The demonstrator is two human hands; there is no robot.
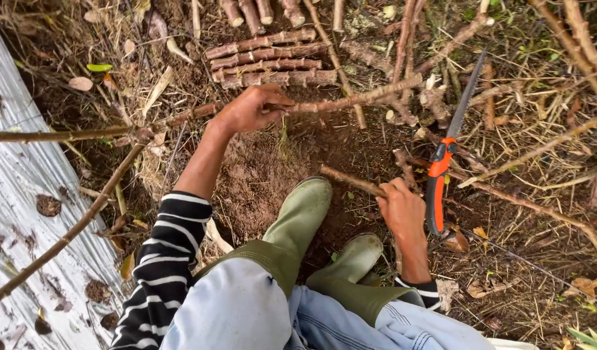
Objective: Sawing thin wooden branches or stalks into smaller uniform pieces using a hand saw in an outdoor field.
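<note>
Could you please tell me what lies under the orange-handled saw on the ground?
Under the saw lie thin sticks, dry grass and bare soil. Its handle end sits beside the right hand, not in it. The ground directly beneath blade and handle is covered from view.

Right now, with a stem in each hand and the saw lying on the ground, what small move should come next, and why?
Probably set the short cut piece from the right hand onto the stack of cut stems. The left hand grips the long stem across bare soil, the orange-handled saw lies unheld beside the right hand, and similar pieces already lie stacked beyond.
</note>
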